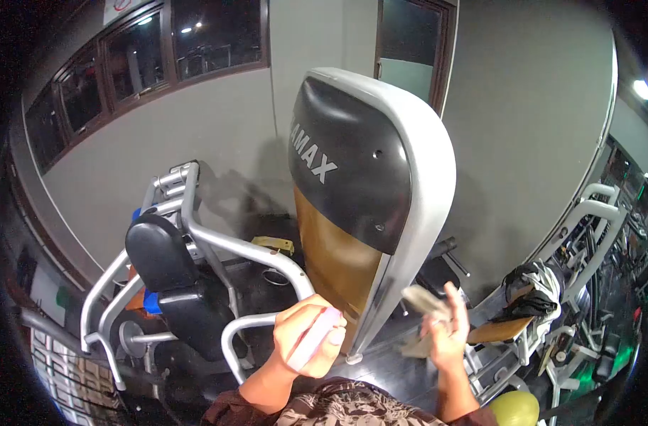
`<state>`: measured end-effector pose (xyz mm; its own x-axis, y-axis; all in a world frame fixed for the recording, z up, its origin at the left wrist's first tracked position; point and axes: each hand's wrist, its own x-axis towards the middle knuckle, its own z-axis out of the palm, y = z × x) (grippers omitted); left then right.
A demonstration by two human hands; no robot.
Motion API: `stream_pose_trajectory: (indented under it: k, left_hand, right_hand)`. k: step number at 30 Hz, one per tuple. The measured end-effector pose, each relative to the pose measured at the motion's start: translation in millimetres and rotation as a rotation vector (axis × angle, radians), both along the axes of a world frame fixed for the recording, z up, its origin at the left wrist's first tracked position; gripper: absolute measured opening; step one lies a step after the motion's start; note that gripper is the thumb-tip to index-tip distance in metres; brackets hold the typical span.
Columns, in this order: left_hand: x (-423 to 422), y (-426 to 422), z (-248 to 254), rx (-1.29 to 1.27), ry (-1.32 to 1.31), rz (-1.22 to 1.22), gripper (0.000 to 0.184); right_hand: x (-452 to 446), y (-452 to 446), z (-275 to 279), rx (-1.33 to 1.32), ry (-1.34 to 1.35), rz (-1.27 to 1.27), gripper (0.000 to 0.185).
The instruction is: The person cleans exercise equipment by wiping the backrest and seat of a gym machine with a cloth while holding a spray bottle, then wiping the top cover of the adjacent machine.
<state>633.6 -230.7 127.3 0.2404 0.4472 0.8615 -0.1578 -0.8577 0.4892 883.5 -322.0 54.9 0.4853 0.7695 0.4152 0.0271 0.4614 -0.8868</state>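
Note:
My left hand (306, 337) is closed around a pale pinkish-white block-like object (315, 339), held in front of my body. To its right, my right hand (448, 334) is raised with fingers partly curled around a greyish-beige cloth (425, 304), which is blurred by motion. Both hands are apart from each other, in front of the lower part of a tall gym machine (352, 156) with a black and white casing and an amber panel. A silver frame bar (267, 259) runs just behind my left hand.
A black padded seat machine (160, 252) stands at left. A yellow item (273, 245) lies on the floor by the wall. At right are a rack with black and white cloths (541, 291), more gym equipment and a yellow-green ball (516, 410).

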Motion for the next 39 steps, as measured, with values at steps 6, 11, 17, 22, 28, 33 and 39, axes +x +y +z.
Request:
stream_pose_trajectory:
  k: [6, 11, 17, 22, 28, 33, 39]
  left_hand:
    - [1, 15, 4, -0.008, -0.019, -0.034, 0.017]
    - [5, 27, -3, 0.044, -0.017, 0.013, 0.033]
    - [0, 32, -2, 0.121, -0.036, -0.003, 0.017]
    - [1, 36, -13, 0.067, -0.069, -0.055, 0.018]
    - [-8, 55, -55, -0.156, 0.016, -0.209, 0.017]
    - [-25, 81, -92, -0.332, 0.002, -0.303, 0.016]
    - [-41, 100, -130, -0.516, -0.050, -0.313, 0.021]
  right_hand:
    - [25, 25, 51, 0.342, -0.114, -0.156, 0.037]
    - [29, 30, 51, 0.424, -0.151, -0.143, 0.035]
    - [16, 29, 62, 0.390, -0.143, -0.172, 0.037]
    - [9, 42, 113, 0.423, -0.969, -0.505, 0.049]
    - [-17, 103, 189, 0.420, -1.252, -0.677, 0.055]
    - [-12, 114, 171, 0.349, -1.575, -0.745, 0.047]
    - [-2, 107, 132, 0.389, -1.737, -0.637, 0.022]
